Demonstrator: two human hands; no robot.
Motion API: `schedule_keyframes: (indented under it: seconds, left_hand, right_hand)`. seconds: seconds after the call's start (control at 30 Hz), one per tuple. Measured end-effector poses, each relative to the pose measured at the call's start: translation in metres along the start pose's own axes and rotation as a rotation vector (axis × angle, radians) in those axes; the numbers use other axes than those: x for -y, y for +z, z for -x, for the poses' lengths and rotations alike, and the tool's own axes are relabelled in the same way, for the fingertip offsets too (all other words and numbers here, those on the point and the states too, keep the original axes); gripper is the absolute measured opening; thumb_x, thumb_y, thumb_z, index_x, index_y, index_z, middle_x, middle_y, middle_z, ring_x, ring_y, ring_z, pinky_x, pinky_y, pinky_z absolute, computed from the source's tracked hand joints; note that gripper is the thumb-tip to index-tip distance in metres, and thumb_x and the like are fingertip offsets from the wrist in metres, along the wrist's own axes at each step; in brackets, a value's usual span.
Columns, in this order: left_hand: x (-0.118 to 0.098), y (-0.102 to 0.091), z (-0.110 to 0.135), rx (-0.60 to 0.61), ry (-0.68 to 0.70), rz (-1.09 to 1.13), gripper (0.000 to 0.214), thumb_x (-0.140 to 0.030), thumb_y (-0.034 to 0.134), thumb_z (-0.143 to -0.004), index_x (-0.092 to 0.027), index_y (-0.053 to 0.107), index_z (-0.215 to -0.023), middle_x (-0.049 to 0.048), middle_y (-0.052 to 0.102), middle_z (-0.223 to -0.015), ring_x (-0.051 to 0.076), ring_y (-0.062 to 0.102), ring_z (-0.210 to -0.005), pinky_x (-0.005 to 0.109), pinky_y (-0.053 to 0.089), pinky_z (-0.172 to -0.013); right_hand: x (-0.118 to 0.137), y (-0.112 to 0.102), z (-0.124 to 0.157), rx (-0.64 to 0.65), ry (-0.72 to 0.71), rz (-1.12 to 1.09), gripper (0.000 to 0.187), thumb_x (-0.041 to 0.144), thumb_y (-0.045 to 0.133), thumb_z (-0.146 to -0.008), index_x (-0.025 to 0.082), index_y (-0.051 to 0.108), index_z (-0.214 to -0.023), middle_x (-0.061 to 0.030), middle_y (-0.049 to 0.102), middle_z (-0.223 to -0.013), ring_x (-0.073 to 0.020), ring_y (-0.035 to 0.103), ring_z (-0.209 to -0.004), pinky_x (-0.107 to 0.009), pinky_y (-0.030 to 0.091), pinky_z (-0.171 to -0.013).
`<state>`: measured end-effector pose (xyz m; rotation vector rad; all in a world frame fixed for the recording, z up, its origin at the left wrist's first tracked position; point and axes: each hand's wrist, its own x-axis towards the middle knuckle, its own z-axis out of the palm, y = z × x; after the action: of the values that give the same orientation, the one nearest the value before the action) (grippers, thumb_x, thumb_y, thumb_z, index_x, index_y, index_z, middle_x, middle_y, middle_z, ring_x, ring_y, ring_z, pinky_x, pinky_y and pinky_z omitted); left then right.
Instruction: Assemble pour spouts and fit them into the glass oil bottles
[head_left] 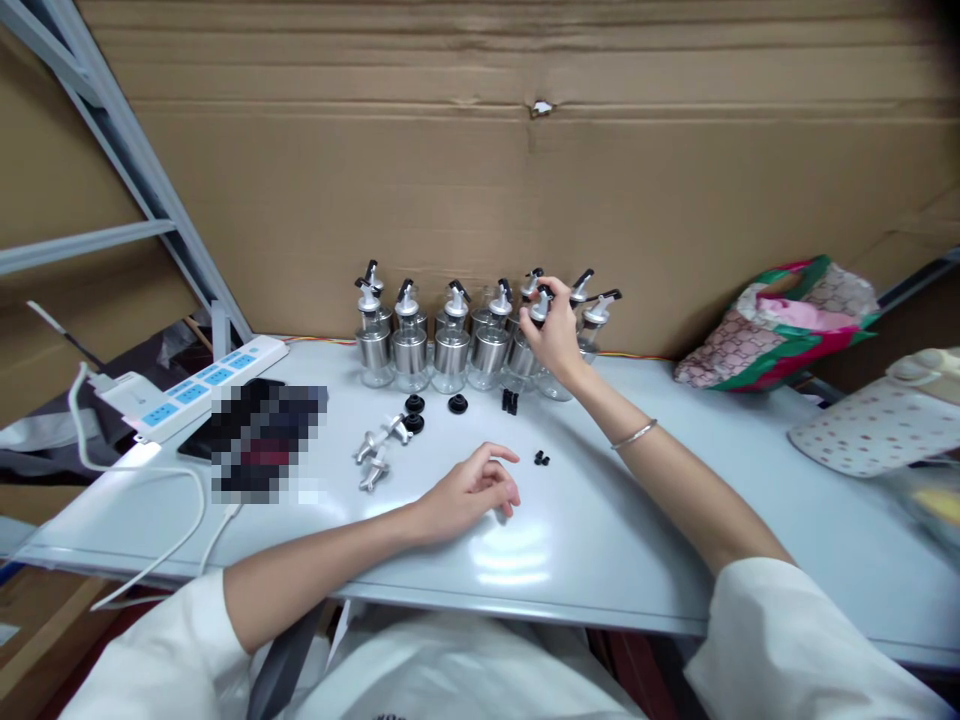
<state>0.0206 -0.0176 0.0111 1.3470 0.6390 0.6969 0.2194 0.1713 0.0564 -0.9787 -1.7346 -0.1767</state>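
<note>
My right hand [553,322] is closed around a silver pour spout [541,303] with a black flip cap, at the right part of a row of glass bottles. It cannot be told whether this spout sits in the bottle below it. The bottles, such as this one with a steel sleeve [451,352], carry similar spouts. My left hand [472,488] rests on the table, holding nothing, its fingers loosely bent and apart. Ahead and to its left lie several loose silver spouts [373,470], black round stoppers [458,404], black flip caps [510,402] and small black pieces [541,459].
The white table [600,560] backs onto a cardboard wall [420,180]. At left are a power strip [217,375], a blurred-out dark object [262,440] and white cables [201,500]. A patterned bag [772,330] and a dotted white container [870,425] stand at right.
</note>
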Motion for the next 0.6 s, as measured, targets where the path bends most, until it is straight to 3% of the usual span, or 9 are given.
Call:
schedule_keyframes:
  seconds: [0.17, 0.27, 0.3, 0.37, 0.43, 0.6]
  left_hand:
    - [-0.003, 0.001, 0.0, -0.004, -0.007, -0.002, 0.035, -0.036, 0.061, -0.082, -0.018, 0.044, -0.106, -0.0016, 0.057, -0.077, 0.012, 0.057, -0.069, 0.031, 0.042, -0.075]
    - [-0.004, 0.001, 0.0, -0.007, -0.019, 0.003, 0.033, -0.034, 0.062, -0.081, -0.018, 0.044, -0.104, -0.0018, 0.057, -0.076, 0.012, 0.057, -0.068, 0.031, 0.042, -0.075]
    - [-0.004, 0.001, 0.0, -0.006, -0.022, 0.002, 0.032, -0.034, 0.062, -0.08, -0.018, 0.045, -0.103, -0.0017, 0.057, -0.076, 0.012, 0.057, -0.068, 0.03, 0.042, -0.074]
    - [-0.003, 0.001, 0.0, -0.005, -0.025, -0.006, 0.029, -0.034, 0.063, -0.08, -0.017, 0.049, -0.099, -0.0014, 0.058, -0.075, 0.011, 0.057, -0.067, 0.029, 0.042, -0.072]
    - [-0.003, 0.002, 0.0, -0.018, -0.019, -0.014, 0.027, -0.036, 0.062, -0.08, -0.016, 0.052, -0.094, -0.0008, 0.058, -0.074, 0.011, 0.057, -0.066, 0.028, 0.042, -0.07]
    - [-0.001, 0.001, -0.001, -0.041, -0.021, -0.02, 0.027, -0.037, 0.064, -0.078, -0.014, 0.055, -0.089, 0.0002, 0.059, -0.071, 0.011, 0.056, -0.065, 0.027, 0.043, -0.068]
  right_hand:
    - [0.002, -0.003, 0.002, -0.151, -0.064, 0.108, 0.051, 0.029, 0.053, -0.083, 0.019, 0.031, -0.128, -0.0179, 0.04, -0.126, -0.03, 0.045, -0.121, -0.056, 0.037, -0.102]
    - [0.025, -0.004, 0.012, -0.214, -0.154, 0.163, 0.042, 0.031, 0.052, -0.085, 0.023, 0.038, -0.123, -0.0156, 0.039, -0.128, -0.0338, 0.039, -0.126, -0.06, 0.032, -0.103]
    - [0.037, -0.003, 0.016, -0.133, -0.248, 0.147, 0.035, 0.03, 0.052, -0.086, 0.025, 0.043, -0.119, -0.0137, 0.044, -0.123, -0.0324, 0.043, -0.121, -0.057, 0.034, -0.1]
    - [0.067, 0.003, 0.027, 0.177, -0.574, 0.079, 0.022, 0.023, 0.049, -0.09, 0.025, 0.051, -0.112, -0.0093, 0.055, -0.107, -0.0256, 0.052, -0.105, -0.046, 0.041, -0.091]
    - [0.098, 0.013, 0.035, 0.446, -0.745, 0.089, 0.017, 0.02, 0.046, -0.093, 0.023, 0.058, -0.105, -0.0079, 0.061, -0.103, -0.0234, 0.052, -0.102, -0.043, 0.038, -0.09]
    - [0.149, 0.038, 0.038, 0.813, -0.694, 0.104, 0.015, 0.021, 0.052, -0.093, 0.016, 0.066, -0.094, -0.0097, 0.065, -0.103, -0.0236, 0.05, -0.101, -0.041, 0.032, -0.09]
